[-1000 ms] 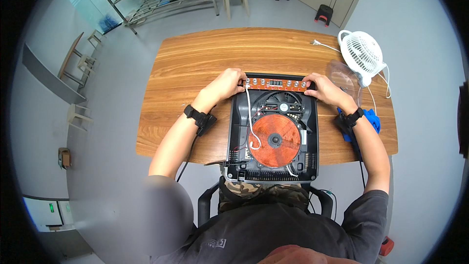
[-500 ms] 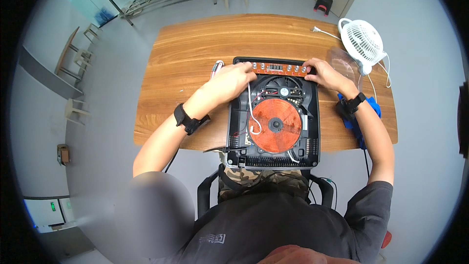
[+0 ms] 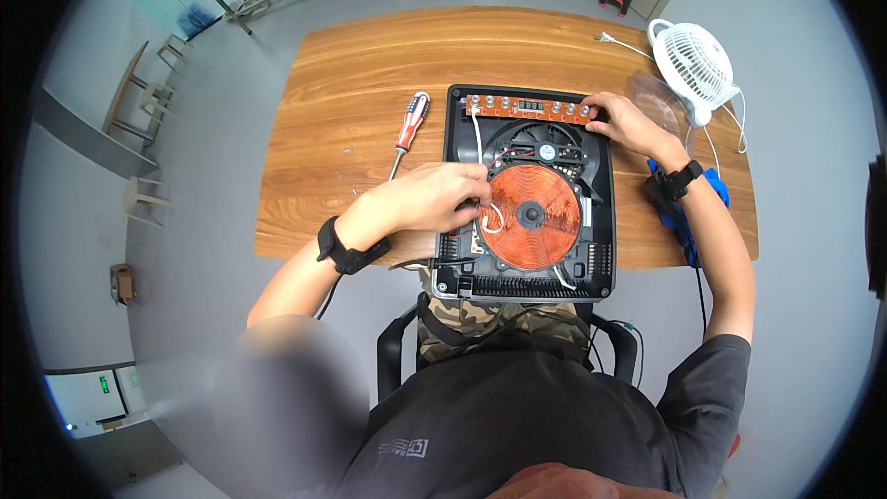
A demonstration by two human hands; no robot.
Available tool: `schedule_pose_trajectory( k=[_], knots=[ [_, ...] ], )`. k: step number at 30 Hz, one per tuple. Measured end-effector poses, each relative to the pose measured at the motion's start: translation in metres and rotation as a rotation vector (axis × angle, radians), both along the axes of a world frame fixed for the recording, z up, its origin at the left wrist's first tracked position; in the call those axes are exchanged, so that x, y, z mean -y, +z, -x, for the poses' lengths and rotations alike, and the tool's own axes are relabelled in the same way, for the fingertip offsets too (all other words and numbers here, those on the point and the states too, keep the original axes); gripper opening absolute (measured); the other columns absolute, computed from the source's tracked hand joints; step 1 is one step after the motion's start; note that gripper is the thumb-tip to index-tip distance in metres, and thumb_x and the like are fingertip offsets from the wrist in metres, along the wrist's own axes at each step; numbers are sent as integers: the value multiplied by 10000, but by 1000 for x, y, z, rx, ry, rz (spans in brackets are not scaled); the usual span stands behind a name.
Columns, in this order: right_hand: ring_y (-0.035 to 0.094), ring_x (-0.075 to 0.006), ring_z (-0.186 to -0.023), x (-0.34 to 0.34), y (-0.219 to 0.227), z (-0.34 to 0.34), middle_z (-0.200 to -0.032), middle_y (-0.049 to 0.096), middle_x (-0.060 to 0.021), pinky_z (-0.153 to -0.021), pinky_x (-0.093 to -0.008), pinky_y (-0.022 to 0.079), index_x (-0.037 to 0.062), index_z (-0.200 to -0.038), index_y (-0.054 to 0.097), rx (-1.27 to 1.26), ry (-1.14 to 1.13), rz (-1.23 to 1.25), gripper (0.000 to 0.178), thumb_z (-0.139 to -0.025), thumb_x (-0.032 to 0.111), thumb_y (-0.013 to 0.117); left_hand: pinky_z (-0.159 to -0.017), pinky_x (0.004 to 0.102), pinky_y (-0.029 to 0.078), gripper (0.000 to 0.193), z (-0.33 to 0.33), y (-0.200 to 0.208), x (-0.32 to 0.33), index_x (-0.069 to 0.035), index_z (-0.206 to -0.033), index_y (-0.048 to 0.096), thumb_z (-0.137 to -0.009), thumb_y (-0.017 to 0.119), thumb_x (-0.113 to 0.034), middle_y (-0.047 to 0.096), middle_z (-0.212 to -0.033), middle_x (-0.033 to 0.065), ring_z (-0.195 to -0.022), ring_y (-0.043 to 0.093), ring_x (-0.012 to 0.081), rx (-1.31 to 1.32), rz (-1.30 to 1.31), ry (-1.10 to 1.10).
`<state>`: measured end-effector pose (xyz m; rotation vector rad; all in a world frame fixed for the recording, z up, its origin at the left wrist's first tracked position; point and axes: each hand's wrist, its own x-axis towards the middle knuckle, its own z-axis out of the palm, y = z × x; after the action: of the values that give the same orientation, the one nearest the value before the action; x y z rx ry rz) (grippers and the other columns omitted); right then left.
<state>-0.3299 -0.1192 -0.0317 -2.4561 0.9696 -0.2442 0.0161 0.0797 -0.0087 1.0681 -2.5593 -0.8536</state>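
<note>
Grey floor surrounds a wooden table (image 3: 370,65), and on it sits an opened induction cooker (image 3: 528,194), its black housing reaching past the near edge in front of the seated person. Inside lie a copper coil (image 3: 529,215), a round fan (image 3: 545,143) above it, and an orange control board (image 3: 528,108) along the far side. The left hand (image 3: 434,199) rests at the cooker's left edge beside the coil, fingers curled about a white wire (image 3: 490,219); whether it actually pinches the wire I cannot tell. The right hand (image 3: 624,120) grips the board's right end with closed fingers. A red-handled screwdriver (image 3: 407,129) lies on the table left of the cooker, apart from both hands. A white fan (image 3: 693,65) stands at the far right corner.
</note>
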Motion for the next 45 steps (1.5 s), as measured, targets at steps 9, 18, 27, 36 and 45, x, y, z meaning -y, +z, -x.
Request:
schedule_pose_trajectory(
  k=[9,18,27,36,45],
  knots=[
    [670,-360,-971,-2,-4,2,-992,688,-183,-897,-429,528,-53,-1267,636,-2,11,24,412,-912,121,751,-765,375,564,206,2,-3,-16,-40,-1068,708,-881,779,-90,631,-997,93,-899,670,267,-97,-125,-18],
    [669,-380,-989,-8,-1,2,-1034,694,-220,-904,-448,533,-61,-1299,607,-55,50,103,436,-956,184,718,-939,289,562,261,-29,15,-25,12,-1220,738,-963,710,-22,753,-1119,80,-1036,701,128,-594,-475,428],
    [669,-392,-1091,-11,-1,3,-1181,681,-258,-970,-452,532,-64,-1338,587,-126,42,135,484,-991,260,681,-869,335,551,284,-22,26,-38,-76,-1242,760,-960,724,-71,762,-1013,80,-992,715,163,-414,-464,258],
    [641,-397,-1186,-16,5,7,-1305,632,-277,-1038,-450,512,-61,-1478,471,-236,69,176,624,-995,281,669,-765,439,558,114,-10,4,-37,-31,-958,690,-879,736,-99,742,-877,155,-882,721,345,76,-64,252],
    [649,-384,-1161,-41,37,-1,-1269,637,-185,-973,-484,542,41,-1394,559,-265,-48,206,460,-997,256,649,-876,435,534,98,-8,-29,-34,-29,-918,758,-851,749,-100,736,-879,135,-942,680,335,93,28,130]
  ],
)
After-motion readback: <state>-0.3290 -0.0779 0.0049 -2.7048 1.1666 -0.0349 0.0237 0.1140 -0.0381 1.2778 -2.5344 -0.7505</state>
